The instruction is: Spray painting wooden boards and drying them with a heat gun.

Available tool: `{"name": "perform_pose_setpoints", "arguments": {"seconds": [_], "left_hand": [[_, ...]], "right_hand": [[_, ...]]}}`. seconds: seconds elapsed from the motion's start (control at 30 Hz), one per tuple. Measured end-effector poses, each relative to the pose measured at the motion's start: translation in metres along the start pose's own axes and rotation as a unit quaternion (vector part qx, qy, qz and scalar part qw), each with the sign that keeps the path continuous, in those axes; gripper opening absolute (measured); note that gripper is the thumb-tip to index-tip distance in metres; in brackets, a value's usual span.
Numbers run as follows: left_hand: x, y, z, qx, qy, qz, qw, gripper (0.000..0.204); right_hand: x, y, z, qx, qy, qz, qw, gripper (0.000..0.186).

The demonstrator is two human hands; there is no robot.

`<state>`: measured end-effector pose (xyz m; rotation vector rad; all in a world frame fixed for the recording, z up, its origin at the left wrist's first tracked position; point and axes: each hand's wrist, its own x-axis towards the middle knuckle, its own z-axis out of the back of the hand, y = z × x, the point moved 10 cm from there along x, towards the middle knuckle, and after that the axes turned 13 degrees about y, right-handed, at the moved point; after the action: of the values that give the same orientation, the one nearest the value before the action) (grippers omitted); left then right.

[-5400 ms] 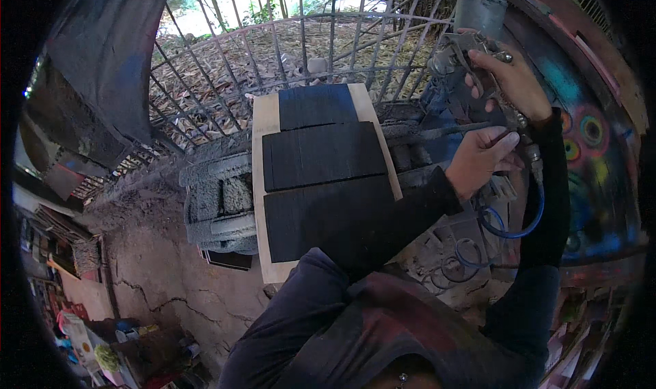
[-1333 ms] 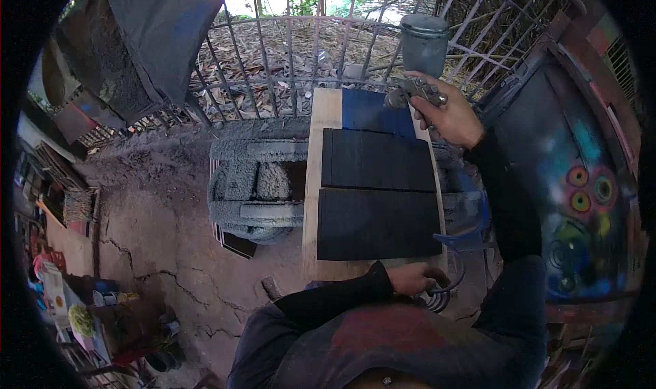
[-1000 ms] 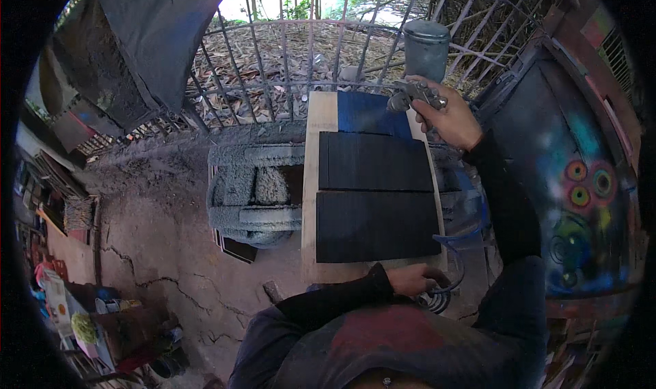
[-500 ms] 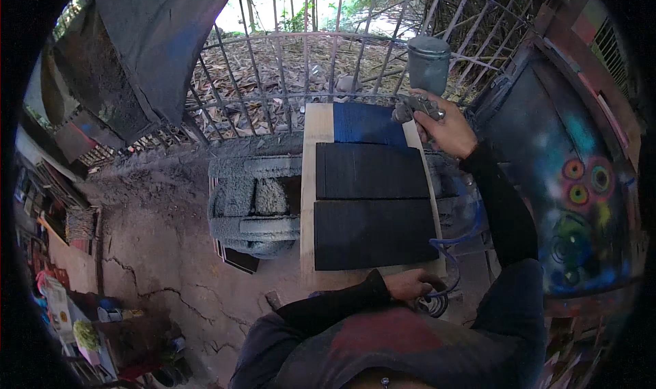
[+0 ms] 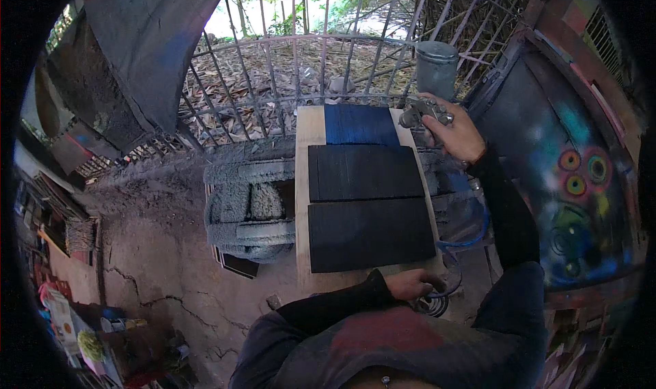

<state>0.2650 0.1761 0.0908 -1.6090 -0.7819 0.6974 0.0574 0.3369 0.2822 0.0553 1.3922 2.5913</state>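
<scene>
My right hand (image 5: 459, 131) is wrapped round a metal spray gun (image 5: 425, 113) with a grey paint cup (image 5: 436, 66) on top. The gun's nozzle points left, over the upper right of a pale wooden board (image 5: 304, 184). Three flat panels lie on that board: a blue one (image 5: 362, 124) at the far end, a black one (image 5: 365, 172) in the middle and another black one (image 5: 372, 233) nearest me. Close to my body, my left hand (image 5: 414, 284) is closed on a blue coiled air hose (image 5: 432, 303).
Under the board stands a support caked in grey paint (image 5: 249, 201). Metal bars (image 5: 273, 75) fence the far side. A panel sprayed with coloured rings (image 5: 570, 184) leans at the right. Dark cloth (image 5: 147, 40) hangs at the far left, and cluttered boxes (image 5: 130, 341) sit at the lower left.
My right hand and the spray gun have shifted slightly right and nearer me, off the blue panel's right edge. The view has turned a little, so the board appears farther left.
</scene>
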Motion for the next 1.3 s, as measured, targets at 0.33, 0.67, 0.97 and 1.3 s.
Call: {"name": "perform_pose_setpoints", "arguments": {"seconds": [0.33, 0.67, 0.97, 1.3], "left_hand": [[-0.004, -0.004, 0.002, -0.032, -0.005, 0.016, 0.999, 0.044], [-0.02, 0.013, 0.01, -0.067, -0.048, 0.065, 0.994, 0.046], [-0.027, 0.026, 0.014, -0.093, -0.078, 0.044, 0.992, 0.046], [-0.039, 0.004, 0.012, -0.03, -0.081, -0.007, 0.996, 0.042]], "right_hand": [[-0.008, -0.024, 0.032, 0.014, -0.034, -0.032, 0.999, 0.049], [0.037, -0.031, 0.038, 0.006, -0.082, -0.006, 0.997, 0.051], [0.056, -0.007, 0.002, 0.007, -0.016, 0.024, 1.0, 0.05], [0.033, 0.054, -0.049, 0.053, 0.054, 0.071, 0.995, 0.049]]}}
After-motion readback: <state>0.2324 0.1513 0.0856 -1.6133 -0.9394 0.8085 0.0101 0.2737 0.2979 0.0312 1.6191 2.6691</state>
